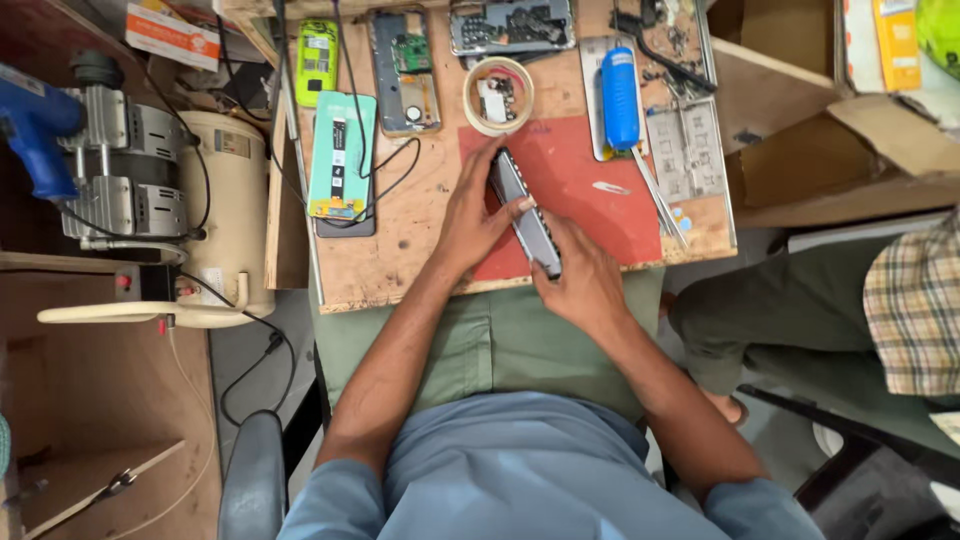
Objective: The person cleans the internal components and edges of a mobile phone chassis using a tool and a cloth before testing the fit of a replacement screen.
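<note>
I pinch the phone [527, 212] with my left hand [470, 222] and right hand [580, 280] above the red mat [590, 200] on the cluttered wooden board [420, 250]; a pump [130, 170] stands left.

Plywood desk [410, 255], red mat [600, 200] under fingers [490, 165]. Tape roll [499, 96] just beyond fingers; teal phone panel [342, 155] left of them; blue tool [620, 98], tweezers [660, 200] right.

Both forearms angled inward, left hand [472, 222] and right hand [580, 282] close together, fingers [520, 205] curled.
</note>
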